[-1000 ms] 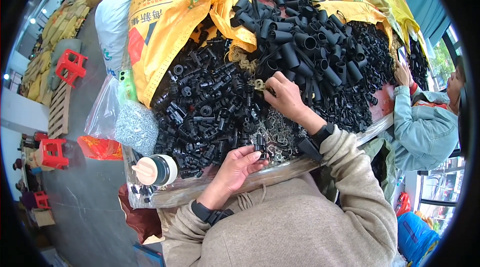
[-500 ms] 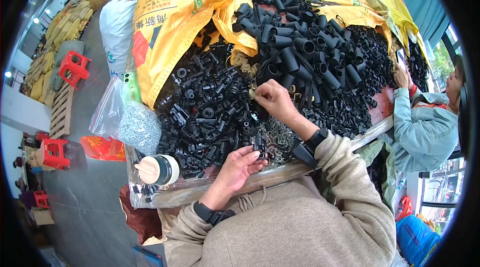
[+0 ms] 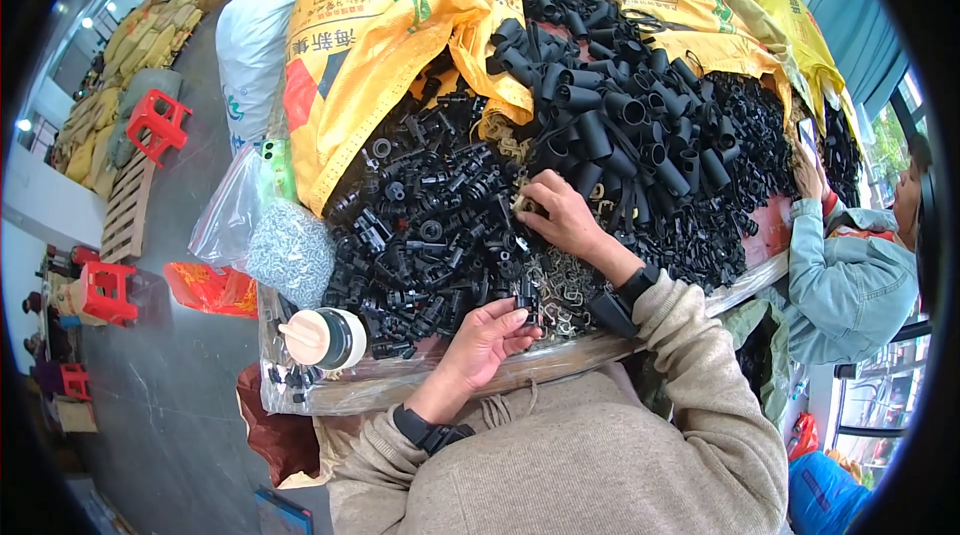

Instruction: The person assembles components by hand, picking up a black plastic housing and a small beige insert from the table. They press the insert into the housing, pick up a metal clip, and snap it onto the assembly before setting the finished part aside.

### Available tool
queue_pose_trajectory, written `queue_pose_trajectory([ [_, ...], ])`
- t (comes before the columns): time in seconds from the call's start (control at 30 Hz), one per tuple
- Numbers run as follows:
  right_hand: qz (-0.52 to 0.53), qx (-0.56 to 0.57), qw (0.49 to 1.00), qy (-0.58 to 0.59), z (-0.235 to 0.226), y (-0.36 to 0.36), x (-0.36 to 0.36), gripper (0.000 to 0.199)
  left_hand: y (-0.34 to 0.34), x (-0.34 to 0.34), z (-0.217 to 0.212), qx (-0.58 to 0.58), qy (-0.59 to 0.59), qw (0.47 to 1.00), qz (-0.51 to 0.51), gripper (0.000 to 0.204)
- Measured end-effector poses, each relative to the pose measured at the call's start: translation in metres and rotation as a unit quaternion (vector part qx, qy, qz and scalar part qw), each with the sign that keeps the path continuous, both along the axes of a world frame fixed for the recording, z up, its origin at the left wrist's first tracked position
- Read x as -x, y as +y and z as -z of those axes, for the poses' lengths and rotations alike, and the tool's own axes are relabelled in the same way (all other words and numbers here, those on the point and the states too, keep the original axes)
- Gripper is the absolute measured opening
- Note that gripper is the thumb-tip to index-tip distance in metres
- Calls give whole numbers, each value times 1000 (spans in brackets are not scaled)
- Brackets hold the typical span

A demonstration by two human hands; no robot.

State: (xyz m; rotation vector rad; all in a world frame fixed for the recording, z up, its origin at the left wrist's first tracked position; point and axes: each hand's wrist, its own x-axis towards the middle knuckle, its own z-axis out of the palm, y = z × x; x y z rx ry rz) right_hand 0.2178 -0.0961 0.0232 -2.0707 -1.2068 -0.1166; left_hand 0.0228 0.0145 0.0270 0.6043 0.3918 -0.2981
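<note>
Near the table's front edge, my left hand point(image 3: 478, 343) pinches a small black plastic fitting point(image 3: 528, 305) between thumb and fingers. My right hand point(image 3: 560, 219) is lowered farther back, its fingertips closed together by some small beige pieces point(image 3: 522, 203); whatever lies between them is too small to make out. Left of it spreads a heap of black plastic fittings point(image 3: 425, 225). Just below its wrist lies a pile of small metal clips point(image 3: 565, 285). Behind and to the right, black plastic tubes point(image 3: 625, 115) are heaped up.
A lidded cup point(image 3: 325, 337) stands at the table's left corner, before a clear bag of small metal pieces point(image 3: 290, 250). Yellow woven sacks point(image 3: 400, 45) rise at the back. To the right, a person in a denim jacket point(image 3: 850, 265) holds a phone point(image 3: 808, 140). Red stools point(image 3: 108, 293) stand leftward.
The view has shifted a little, so the table sits slightly farther right. My right hand stays over the beige pieces, its fingers a bit lower; my left still holds the black fitting.
</note>
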Motion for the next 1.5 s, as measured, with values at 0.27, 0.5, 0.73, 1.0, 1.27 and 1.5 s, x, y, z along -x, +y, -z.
queue_pose_trajectory([
  [0.27, 8, 10, 988, 157, -41, -42, 21, 17, 1, 0, 1, -5, -57, 998, -33, 20],
  [0.5, -81, 119, 964, 224, -42, -55, 53, 10, -8, -10, 0, -20, -73, 996, -52, 20],
  [0.73, -88, 91, 977, 173, -23, -63, 62, 8, 4, -4, 2, -6, -61, 996, -68, 22],
  [1.0, -45, 76, 991, 100, -10, -54, 97, 12, 4, 3, -4, -9, -54, 994, -96, 22],
  [1.27, -60, 3, 964, 258, -48, -55, 69, 8, 5, 6, -8, -29, -39, 998, -45, 23],
  [1.5, -214, 6, 947, 238, -69, -43, 76, 8, 1, 6, -13, 1, -47, 999, 12, 23],
])
